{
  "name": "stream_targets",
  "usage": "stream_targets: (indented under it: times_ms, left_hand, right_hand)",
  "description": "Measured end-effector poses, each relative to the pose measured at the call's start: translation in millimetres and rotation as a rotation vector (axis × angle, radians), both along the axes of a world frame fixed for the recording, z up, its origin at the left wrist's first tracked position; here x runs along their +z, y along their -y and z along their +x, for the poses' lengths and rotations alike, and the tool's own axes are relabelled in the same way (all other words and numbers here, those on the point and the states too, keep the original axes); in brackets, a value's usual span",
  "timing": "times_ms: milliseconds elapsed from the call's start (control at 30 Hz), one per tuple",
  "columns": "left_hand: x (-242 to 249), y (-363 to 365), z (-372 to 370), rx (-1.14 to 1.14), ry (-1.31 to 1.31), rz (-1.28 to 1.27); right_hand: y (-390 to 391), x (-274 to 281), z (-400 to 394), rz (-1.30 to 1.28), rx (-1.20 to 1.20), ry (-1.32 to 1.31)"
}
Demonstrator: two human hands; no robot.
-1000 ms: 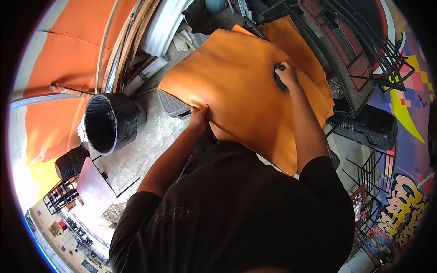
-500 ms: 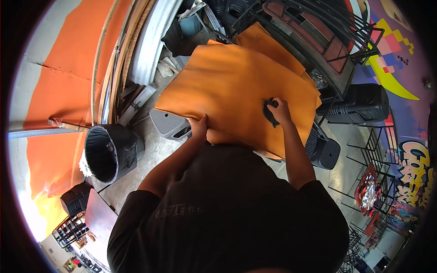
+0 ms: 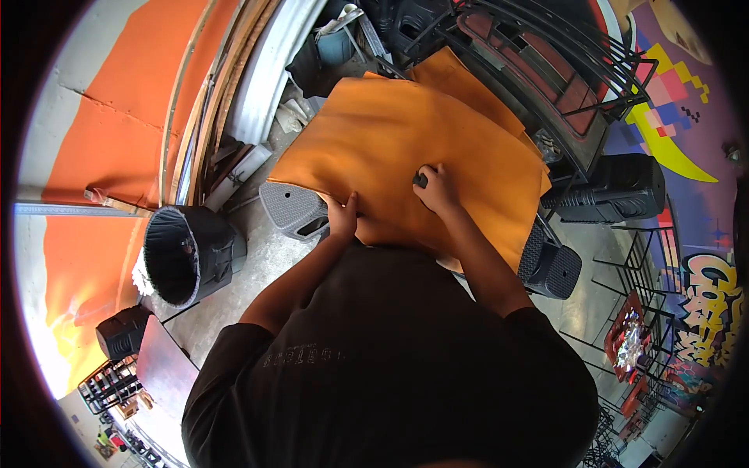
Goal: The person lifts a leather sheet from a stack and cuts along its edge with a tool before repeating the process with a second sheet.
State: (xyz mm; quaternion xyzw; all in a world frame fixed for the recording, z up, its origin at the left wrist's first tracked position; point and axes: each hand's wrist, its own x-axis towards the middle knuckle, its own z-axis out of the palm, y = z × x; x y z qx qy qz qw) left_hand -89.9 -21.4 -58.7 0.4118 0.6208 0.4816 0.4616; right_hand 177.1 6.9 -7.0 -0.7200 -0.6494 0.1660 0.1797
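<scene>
A large orange-brown sheet (image 3: pixel 390 132), looking like leather, lies over grey textured supports (image 3: pixel 290 206), with further sheets of the same colour under its far side. At its near left edge, my left hand (image 3: pixel 342 215) grips the border, thumb on top and the other fingers hidden beneath. Closed round a small dark object (image 3: pixel 420 179), my right hand (image 3: pixel 438 189) rests on the sheet right of its middle. Most of that object is covered by the fingers.
Left of me stands a black round bin (image 3: pixel 173 256), with long boards (image 3: pixel 204 101) leaning by the wall behind it. A black speaker-like case (image 3: pixel 612 189) lies at the right. Black metal frames (image 3: pixel 581 70) are stacked at the back right.
My right hand has moved left across the sheet with the dark object, which now shows less. My left hand has stayed at the edge.
</scene>
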Motion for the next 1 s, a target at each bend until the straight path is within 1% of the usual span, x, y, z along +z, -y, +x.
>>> stream_targets:
  times_ms: [67, 100, 200, 233, 333, 367, 467, 500, 567, 600, 633, 700, 733, 800, 833, 933, 967, 1000]
  left_hand:
    - [24, 3, 6, -0.033, 0.169, 0.004]
    - [31, 0, 10, -0.034, 0.166, 0.009]
    - [50, -13, 22, -0.222, -0.187, 0.562]
    - [56, -14, 24, -0.227, -0.189, 0.561]
    - [77, -15, 31, -0.658, -0.382, 0.422]
    - [85, -16, 36, -0.667, -0.382, 0.424]
    - [115, -19, 58, -0.907, -0.513, 0.643]
    - [127, -20, 66, -0.916, -0.512, 0.646]
    - [158, -20, 84, -0.739, -0.366, 0.535]
    - [164, -23, 90, -0.651, -0.293, 0.479]
    - [160, -30, 92, -0.660, -0.290, 0.482]
    - [139, -51, 92, -0.453, -0.036, 0.556]
    - [118, -63, 86, -0.462, -0.033, 0.553]
    - [71, -85, 64, -0.442, -0.059, 0.370]
    - [63, -86, 54, -0.447, -0.059, 0.369]
    - [46, -80, 27, -0.416, 0.202, -0.195]
    - [39, -76, 25, -0.415, 0.202, -0.198]
    - [31, -73, 24, -0.382, 0.250, -0.252]
  right_hand:
    - [9, -4, -13, 0.042, 0.095, -0.049]
    - [13, -5, -14, 0.047, 0.095, -0.052]
    - [23, -10, -15, 0.093, -0.034, -0.091]
    - [25, -13, -14, 0.093, -0.038, -0.094]
    - [33, -29, -3, 0.172, -0.119, -0.278]
    - [36, -25, -2, 0.174, -0.128, -0.278]
    - [43, -15, 0, 0.124, -0.259, -0.377]
    - [45, -17, 2, 0.127, -0.268, -0.378]
    - [50, -33, 11, 0.143, -0.327, -0.502]
    - [51, -34, 15, 0.154, -0.355, -0.562]
    - [54, -35, 19, 0.158, -0.364, -0.561]
    - [69, -36, 23, 0.210, -0.375, -0.510]
    - [76, -36, 25, 0.236, -0.380, -0.484]
    - [88, -36, 32, 0.236, -0.404, -0.477]
    - [92, -36, 34, 0.237, -0.417, -0.471]
    - [106, -38, 41, 0.243, -0.444, -0.471]
    - [109, -38, 43, 0.249, -0.456, -0.473]
    - [111, -38, 46, 0.256, -0.467, -0.473]
